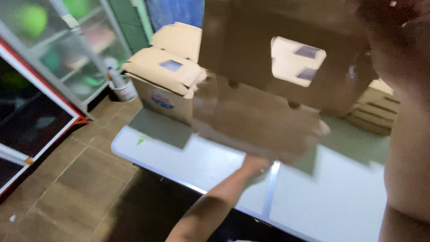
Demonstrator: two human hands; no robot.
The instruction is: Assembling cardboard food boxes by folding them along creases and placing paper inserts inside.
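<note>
A large brown cardboard box [268, 76], blurred, is held up above the white folding table [201, 166], filling the upper centre of the view. A cut-out window shows in its facing panel, and a loose flap hangs down toward the table.

The left hand [255, 166] reaches up from below and meets the lower edge of that flap. Its fingers are hidden behind the cardboard, so their spread and grip cannot be told.

The right arm runs along the right edge of the view. The right hand [380, 18] sits at the box's upper right corner, dark and blurred; its finger position cannot be told.

Another cardboard box [168, 85] stands on the table's far left end. A white cup [123, 89] stands beside it, near a glass-fronted cabinet [53, 49]. The floor [76, 179] is brown tile.
</note>
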